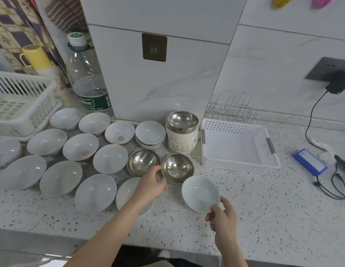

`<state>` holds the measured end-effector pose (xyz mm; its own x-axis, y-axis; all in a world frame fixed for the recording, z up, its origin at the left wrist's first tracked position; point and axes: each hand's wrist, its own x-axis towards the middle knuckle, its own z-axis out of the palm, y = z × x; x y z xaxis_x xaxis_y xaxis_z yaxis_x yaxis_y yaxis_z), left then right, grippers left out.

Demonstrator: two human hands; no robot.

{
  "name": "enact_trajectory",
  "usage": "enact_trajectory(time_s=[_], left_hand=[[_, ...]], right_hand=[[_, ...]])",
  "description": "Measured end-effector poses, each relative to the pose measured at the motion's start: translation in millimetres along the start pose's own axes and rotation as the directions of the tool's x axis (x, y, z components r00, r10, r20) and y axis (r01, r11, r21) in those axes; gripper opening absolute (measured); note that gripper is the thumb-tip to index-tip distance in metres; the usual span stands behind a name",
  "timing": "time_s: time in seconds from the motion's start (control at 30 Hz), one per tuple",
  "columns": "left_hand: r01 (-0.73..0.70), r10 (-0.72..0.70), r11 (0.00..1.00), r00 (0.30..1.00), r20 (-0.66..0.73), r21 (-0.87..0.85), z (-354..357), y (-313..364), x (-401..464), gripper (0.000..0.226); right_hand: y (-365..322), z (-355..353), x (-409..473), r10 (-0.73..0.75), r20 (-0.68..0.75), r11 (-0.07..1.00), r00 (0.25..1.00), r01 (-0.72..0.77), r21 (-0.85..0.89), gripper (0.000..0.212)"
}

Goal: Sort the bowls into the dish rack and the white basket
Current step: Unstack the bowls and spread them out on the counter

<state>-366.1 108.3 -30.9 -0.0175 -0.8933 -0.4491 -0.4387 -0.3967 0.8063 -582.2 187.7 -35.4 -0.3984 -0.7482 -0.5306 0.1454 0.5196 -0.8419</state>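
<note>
The right hand (222, 218) pinches the near rim of a white bowl (200, 193), tilted up just off the counter (264, 209) toward its front edge, while the left hand (152, 183) has its grip clamped on the rim of a steel bowl (177, 168) touching a second steel bowl (143, 162). A rim-only pinch may let the glazed bowl slip. The white basket (272, 149) waits empty near the back right; the dish rack (23, 105) sits at the back left.
</note>
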Motion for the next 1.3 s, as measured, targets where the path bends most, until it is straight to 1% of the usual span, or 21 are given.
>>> enact_trajectory(time_s=[0.23,0.37,0.5,0.63,0.9,1.1,1.3], left_hand=[[0.015,-0.034,0.982,0.994,-0.102,-0.19,-20,-19,-21,0.03],[0.01,-0.041,0.971,0.991,-0.129,-0.238,-26,-23,-30,0.027],[0.022,-0.061,0.977,0.982,-0.18,-0.213,-28,-29,-36,0.029],[0.027,-0.068,0.985,0.97,-0.235,-0.173,-28,-32,-38,0.029],[0.049,-0.092,0.984,0.964,-0.251,-0.173,-25,-31,-42,0.028],[0.083,-0.135,0.976,0.957,-0.258,-0.2,-26,-31,-45,0.027],[0.089,-0.145,0.972,0.956,-0.256,-0.217,-26,-31,-50,0.028]], right_hand=[[15,15,-11,-0.008,0.132,0.996,0.991,0.02,-0.089,0.045],[21,25,-12,-0.007,0.187,0.991,0.982,0.032,-0.133,0.046],[26,29,-13,0.022,0.217,0.996,0.976,-0.002,-0.092,0.046],[27,31,-10,0.022,0.237,0.995,0.971,0.002,-0.101,0.045],[31,28,-4,0.032,0.259,0.995,0.965,-0.005,-0.103,0.048],[33,29,-2,0.053,0.291,0.994,0.955,-0.021,-0.11,0.046],[30,29,-7,0.087,0.319,0.984,0.944,-0.031,-0.176,0.045]])
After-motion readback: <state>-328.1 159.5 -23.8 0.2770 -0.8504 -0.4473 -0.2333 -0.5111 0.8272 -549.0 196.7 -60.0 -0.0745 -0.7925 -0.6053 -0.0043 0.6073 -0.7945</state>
